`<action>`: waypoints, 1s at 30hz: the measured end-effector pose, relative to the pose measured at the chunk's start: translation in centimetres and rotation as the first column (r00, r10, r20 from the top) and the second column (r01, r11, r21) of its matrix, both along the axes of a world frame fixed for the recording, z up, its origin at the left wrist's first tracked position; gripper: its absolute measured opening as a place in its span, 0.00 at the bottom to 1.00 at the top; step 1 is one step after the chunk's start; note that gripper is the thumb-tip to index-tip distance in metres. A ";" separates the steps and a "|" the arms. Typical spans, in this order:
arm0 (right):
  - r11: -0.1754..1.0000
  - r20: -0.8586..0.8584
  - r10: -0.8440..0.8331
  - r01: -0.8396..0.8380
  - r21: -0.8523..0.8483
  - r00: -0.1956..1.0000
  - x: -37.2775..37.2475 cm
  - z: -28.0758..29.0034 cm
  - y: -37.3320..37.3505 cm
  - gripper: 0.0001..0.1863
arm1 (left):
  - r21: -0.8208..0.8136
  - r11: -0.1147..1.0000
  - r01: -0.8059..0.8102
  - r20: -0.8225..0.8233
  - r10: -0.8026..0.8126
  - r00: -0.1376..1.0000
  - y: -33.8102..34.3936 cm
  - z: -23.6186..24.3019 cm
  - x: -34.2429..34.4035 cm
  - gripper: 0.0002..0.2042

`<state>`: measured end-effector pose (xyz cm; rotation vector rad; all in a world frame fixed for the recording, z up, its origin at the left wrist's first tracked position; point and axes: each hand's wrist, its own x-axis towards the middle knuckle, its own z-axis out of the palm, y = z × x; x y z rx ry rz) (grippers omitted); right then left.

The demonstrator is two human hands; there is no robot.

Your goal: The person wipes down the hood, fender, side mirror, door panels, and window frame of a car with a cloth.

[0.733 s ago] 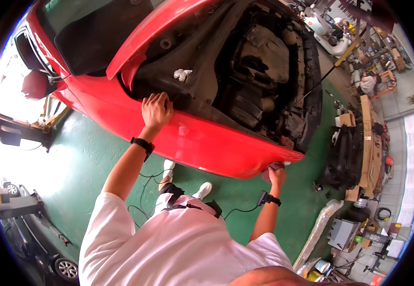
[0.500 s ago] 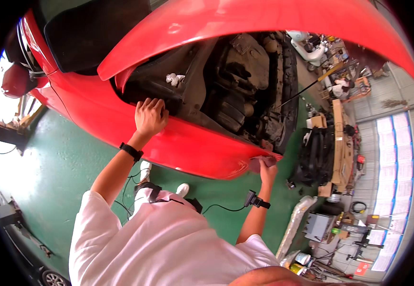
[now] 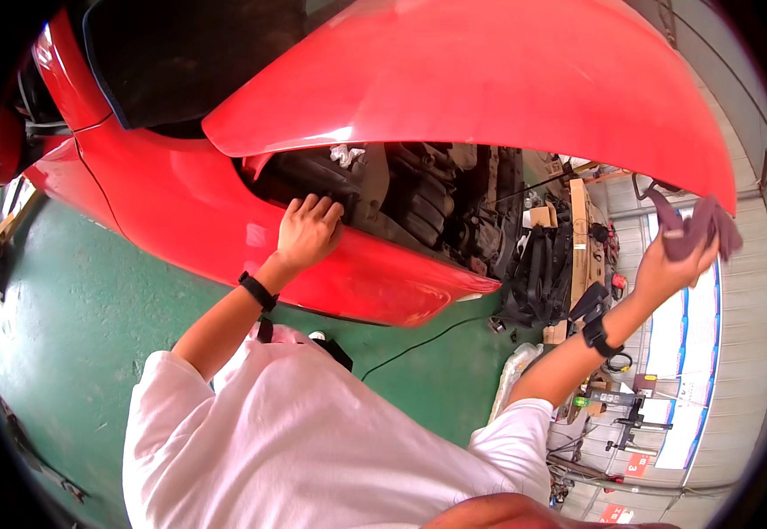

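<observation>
Maroon cloth sits bunched in the right hand, its folds pinched between the thumb and the bent fingers and a loose end sticking out past them; it overlaps the corner of the raised red hood, and I cannot tell whether they touch. A black strap with a small boxy device circles the wrist behind these fingers. The left hand lies on the red fender, its fingers close together and curled over the inner edge; whether they grip it I cannot tell. Behind them is a black wristband. Just beyond the left fingertips is a crumpled white wad, and to their right opens the dark engine bay. Lower than both hands' fingers spreads the green floor. Farther off, left of the right fingers, stand black car parts beside a long tan board; below and behind those fingers, white sheets hang on a pale wall.
</observation>
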<state>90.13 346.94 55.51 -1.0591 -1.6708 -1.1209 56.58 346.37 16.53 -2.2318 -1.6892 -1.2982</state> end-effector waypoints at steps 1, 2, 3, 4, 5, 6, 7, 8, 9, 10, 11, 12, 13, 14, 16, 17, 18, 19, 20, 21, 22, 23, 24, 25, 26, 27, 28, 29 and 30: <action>0.995 0.111 -0.099 0.099 0.008 0.989 -1.3 0.7 1.0 0.22 | 0.009 1.000 0.004 -0.004 -0.004 1.000 -0.1 -0.1 -0.3 0.05; 0.980 0.217 -0.199 0.197 0.029 0.956 -2.4 1.2 1.8 0.21 | 0.018 1.000 0.011 -0.011 -0.010 1.000 -0.3 -0.2 -0.6 0.05; 0.980 0.217 -0.197 0.196 0.028 0.956 -3.6 1.5 2.1 0.21 | -0.014 1.000 0.020 -0.039 -0.020 0.999 -0.4 -0.4 -0.9 0.06; 0.970 0.239 -0.232 0.243 -0.017 0.943 -4.8 1.7 2.2 0.20 | -0.014 1.000 0.020 -0.040 -0.021 0.999 -0.4 -0.5 -1.0 0.06; 0.953 0.261 -0.272 0.297 -0.060 0.926 -5.8 1.9 2.2 0.18 | -0.025 0.999 0.035 -0.060 -0.036 0.998 -0.5 -0.6 -1.1 0.06; 0.951 0.256 -0.280 0.304 -0.060 0.925 -6.3 2.2 2.5 0.18 | -0.037 0.998 0.051 -0.082 -0.053 0.995 -0.4 -0.6 -1.2 0.06; 0.967 0.258 -0.184 0.222 -0.124 0.948 -6.6 2.6 2.9 0.16 | -0.064 0.995 0.076 -0.087 -0.082 0.993 -0.4 -0.7 -1.2 0.07; 0.972 0.250 -0.089 0.139 -0.188 0.964 -6.9 2.9 3.0 0.14 | -0.065 0.994 0.088 -0.096 -0.094 0.991 -0.5 -0.6 -1.3 0.07; 0.962 0.235 -0.128 0.179 -0.207 0.963 -8.3 2.9 2.8 0.11 | -0.076 0.992 0.103 -0.109 -0.111 0.988 -0.4 -0.6 -1.5 0.07; 0.960 0.223 -0.141 0.189 -0.208 0.964 -9.2 2.8 2.8 0.11 | -0.087 0.989 0.119 -0.124 -0.129 0.984 -0.4 -0.5 -1.6 0.06; 0.946 0.222 -0.158 0.212 -0.245 0.962 -9.9 2.7 2.7 0.12 | -0.085 0.987 0.135 -0.135 -0.145 0.980 -0.5 -0.5 -1.8 0.06; 0.931 0.219 -0.179 0.237 -0.278 0.959 -10.3 2.7 2.7 0.13 | -0.107 0.980 0.168 -0.100 -0.179 0.979 -0.5 -0.4 -1.8 0.07; 0.932 0.272 -0.187 0.258 -0.253 0.944 -10.4 2.5 2.7 0.15 | -0.129 0.971 0.203 -0.064 -0.213 0.975 -0.5 -0.2 -1.8 0.07; 0.934 0.301 -0.186 0.264 -0.241 0.935 -10.7 2.1 2.7 0.16 | -0.117 0.966 0.230 -0.078 -0.240 0.968 -0.4 0.4 -1.8 0.07; 0.906 0.260 -0.143 0.232 -0.355 0.955 -12.9 0.7 2.0 0.17 | -0.139 0.911 0.388 0.156 -0.366 0.917 -1.1 2.0 -2.2 0.09; 0.910 0.274 -0.072 0.176 -0.376 0.959 -15.2 -0.9 2.6 0.17 | -0.152 0.918 0.366 0.140 -0.347 0.927 -2.1 2.0 -3.6 0.09; 0.911 0.302 -0.037 0.156 -0.381 0.953 -16.8 -1.8 2.4 0.17 | -0.059 0.906 0.420 0.250 -0.394 0.885 -2.6 2.5 -4.1 0.11; 0.908 0.329 -0.028 0.161 -0.387 0.944 -18.4 -2.9 2.1 0.18 | 0.044 0.888 0.457 0.350 -0.442 0.826 -2.7 3.2 -4.4 0.14; 0.904 0.353 -0.020 0.168 -0.393 0.935 -19.7 -4.2 1.7 0.18 | 0.057 0.883 0.467 0.338 -0.457 0.823 -2.8 4.5 -4.6 0.14; 0.898 0.356 0.065 0.101 -0.428 0.932 -20.9 -5.5 1.4 0.18 | 0.182 0.871 0.456 0.393 -0.490 0.778 -3.4 6.1 -5.1 0.17; 0.883 0.353 0.164 0.022 -0.469 0.921 -22.2 -7.1 1.1 0.18 | 0.295 0.857 0.423 0.442 -0.514 0.735 -4.0 7.6 -6.0 0.20; 0.836 0.321 0.285 -0.071 -0.543 0.903 -23.6 -8.4 0.6 0.19 | 0.314 0.863 0.395 0.423 -0.499 0.756 -4.1 9.3 -6.8 0.25; 0.775 0.278 0.396 -0.156 -0.613 0.875 -24.7 -9.8 0.0 0.19 | 0.338 0.847 0.411 0.338 -0.517 0.787 -3.8 11.3 -7.9 0.30; 0.734 0.242 0.443 -0.194 -0.651 0.864 -25.7 -11.4 -0.9 0.19 | 0.308 0.866 0.395 0.328 -0.486 0.810 -3.8 13.5 -8.5 0.35; 0.691 0.207 0.492 -0.234 -0.684 0.846 -26.5 -13.1 -1.1 0.18 | 0.351 0.848 0.397 0.363 -0.514 0.777 -2.8 13.9 -8.7 0.43; 0.755 0.267 0.540 -0.320 -0.572 0.798 -26.9 -14.5 -0.8 0.16 | 0.327 0.833 0.447 0.312 -0.542 0.781 -2.2 15.3 -9.0 0.47; 0.726 0.245 0.517 -0.269 -0.632 0.820 -26.6 -15.1 -0.8 0.15 | 0.299 0.816 0.495 0.260 -0.569 0.780 -1.9 16.7 -9.4 0.51; 0.705 0.218 0.537 -0.291 -0.647 0.815 -26.3 -14.9 -0.9 0.17 | 0.188 0.821 0.539 0.255 -0.570 0.781 -1.9 17.3 -9.7 0.54; 0.682 0.191 0.555 -0.312 -0.661 0.810 -25.8 -14.5 -1.1 0.18 | 0.075 0.815 0.575 0.251 -0.573 0.780 -1.9 17.7 -10.0 0.57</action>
